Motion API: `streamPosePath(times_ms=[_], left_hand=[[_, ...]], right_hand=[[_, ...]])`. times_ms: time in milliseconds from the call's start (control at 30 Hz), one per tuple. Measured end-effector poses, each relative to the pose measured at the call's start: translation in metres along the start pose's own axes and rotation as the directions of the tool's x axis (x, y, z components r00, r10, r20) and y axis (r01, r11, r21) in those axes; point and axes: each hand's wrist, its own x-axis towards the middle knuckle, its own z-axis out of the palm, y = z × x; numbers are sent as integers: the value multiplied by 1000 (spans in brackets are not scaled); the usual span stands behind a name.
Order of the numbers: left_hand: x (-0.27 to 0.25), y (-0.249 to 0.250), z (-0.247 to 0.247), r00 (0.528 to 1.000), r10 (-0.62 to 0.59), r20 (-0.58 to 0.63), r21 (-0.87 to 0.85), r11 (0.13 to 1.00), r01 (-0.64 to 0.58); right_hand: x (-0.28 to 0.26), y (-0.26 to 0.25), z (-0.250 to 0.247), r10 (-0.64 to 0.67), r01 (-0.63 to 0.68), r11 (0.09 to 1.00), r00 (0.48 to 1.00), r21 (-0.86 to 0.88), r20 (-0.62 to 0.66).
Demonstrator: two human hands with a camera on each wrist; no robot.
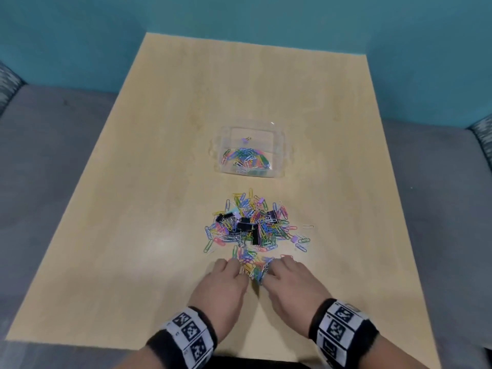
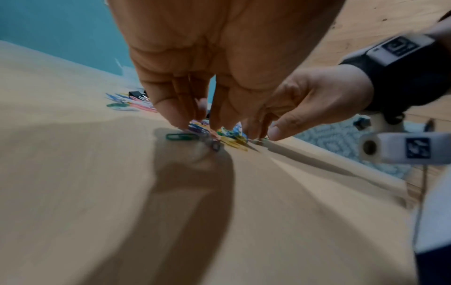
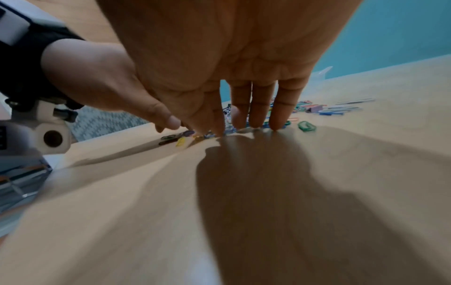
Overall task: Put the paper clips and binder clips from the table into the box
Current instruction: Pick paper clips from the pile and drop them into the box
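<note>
A clear plastic box (image 1: 283, 166) stands mid-table and holds several coloured paper clips (image 1: 247, 159). Nearer to me lies a pile of coloured paper clips (image 1: 266, 225) mixed with black binder clips (image 1: 243, 226). My left hand (image 1: 229, 265) and right hand (image 1: 282, 264) rest fingertips-down on the table at the pile's near edge. Between them is a small heap of clips (image 1: 254, 269). The left hand's fingers (image 2: 175, 113) touch these clips, and a green clip (image 2: 182, 136) lies just in front of them. The right hand's fingers (image 3: 256, 115) are straight and press on the table among the clips.
The light wooden table (image 1: 159, 182) has bare surface on both sides of the pile and box. Its near edge runs just behind my wrists. A few stray clips (image 1: 302, 239) lie right of the pile. A teal wall and grey floor surround the table.
</note>
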Motion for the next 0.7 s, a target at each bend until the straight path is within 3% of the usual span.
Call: streamPosePath(times_ms=[67,133,200,267,500,700], left_hand=[[-1,-4,-5,990,-137,-29,-114,985,133],[-5,-8,-12,970,-243,-14,-205,950,235],[-8,-12,-12,958,-285,31,-269,921,282],[-4,-9,-9,959,-281,42,-258,924,282],[26,4,-4,968,-249,-2,-218,945,243],[37,-2,1,980,-196,-46,-239,954,179]], right_hand=[[1,-6,-1,48,-48,998,999,42,-8],[-5,-6,-1,212,-211,969,977,128,6],[-11,-7,0,388,-396,891,918,220,82],[-10,-10,1,444,-454,848,890,275,99],[29,-18,7,368,-357,897,930,260,10],[35,-14,5,269,-266,942,963,207,13]])
